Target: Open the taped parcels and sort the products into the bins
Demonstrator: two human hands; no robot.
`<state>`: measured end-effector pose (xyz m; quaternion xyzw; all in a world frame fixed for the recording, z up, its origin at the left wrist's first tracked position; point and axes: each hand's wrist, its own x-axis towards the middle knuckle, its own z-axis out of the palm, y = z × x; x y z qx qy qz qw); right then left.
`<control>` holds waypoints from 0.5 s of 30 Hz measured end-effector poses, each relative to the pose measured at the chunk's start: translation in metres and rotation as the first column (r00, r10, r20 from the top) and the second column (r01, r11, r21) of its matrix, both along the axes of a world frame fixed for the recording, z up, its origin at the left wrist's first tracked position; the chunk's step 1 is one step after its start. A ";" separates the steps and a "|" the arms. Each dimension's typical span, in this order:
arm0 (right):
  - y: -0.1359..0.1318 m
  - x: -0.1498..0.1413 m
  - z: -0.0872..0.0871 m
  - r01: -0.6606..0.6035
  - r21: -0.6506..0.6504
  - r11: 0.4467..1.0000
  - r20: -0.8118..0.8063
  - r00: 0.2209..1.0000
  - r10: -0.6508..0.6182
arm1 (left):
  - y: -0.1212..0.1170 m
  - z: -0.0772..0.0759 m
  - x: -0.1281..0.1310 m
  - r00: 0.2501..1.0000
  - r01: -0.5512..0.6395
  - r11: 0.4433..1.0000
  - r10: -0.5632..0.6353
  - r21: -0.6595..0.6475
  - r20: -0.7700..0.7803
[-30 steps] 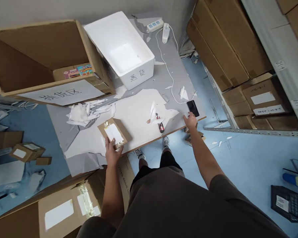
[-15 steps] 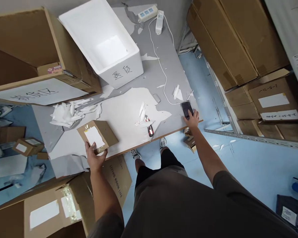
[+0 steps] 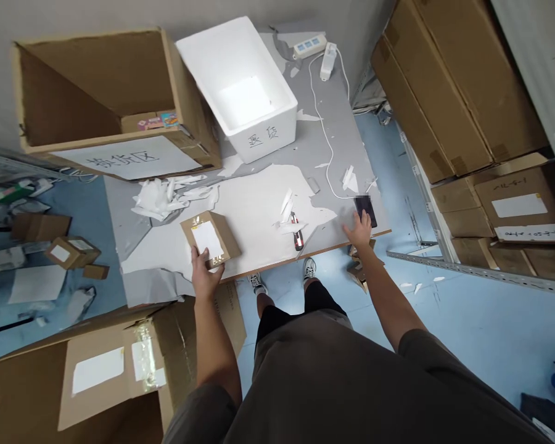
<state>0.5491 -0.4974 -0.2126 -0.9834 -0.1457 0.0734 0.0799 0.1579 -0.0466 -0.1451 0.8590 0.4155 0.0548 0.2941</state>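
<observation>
Left hand (image 3: 204,277) grips a small cardboard box (image 3: 211,239) at its near edge, fingers over the white label, box on the table (image 3: 259,197). Box cutter (image 3: 297,232) lies mid-table between the hands, not held. Right hand (image 3: 359,229) open, fingers spread, empty, right by a black phone (image 3: 366,211) at the table edge; contact unclear.

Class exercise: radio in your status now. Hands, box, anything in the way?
Left hand on small cardboard box. Right hand at black smartphone. Red-and-black utility knife lying between them.
</observation>
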 end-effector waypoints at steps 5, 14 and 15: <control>0.046 -0.025 0.020 -0.025 0.022 0.999 0.005 1.000 0.025 | 0.004 0.008 -0.009 0.996 0.078 0.997 -0.077 0.004 -0.049; 0.134 -0.072 0.056 -0.055 0.003 0.998 0.049 0.997 0.055 | 0.046 0.027 -0.025 0.969 0.243 0.970 -0.243 0.000 -0.035; 0.144 -0.078 0.058 -0.061 0.004 0.998 0.051 0.997 0.060 | 0.051 0.029 -0.027 0.965 0.262 0.965 -0.262 -0.004 -0.026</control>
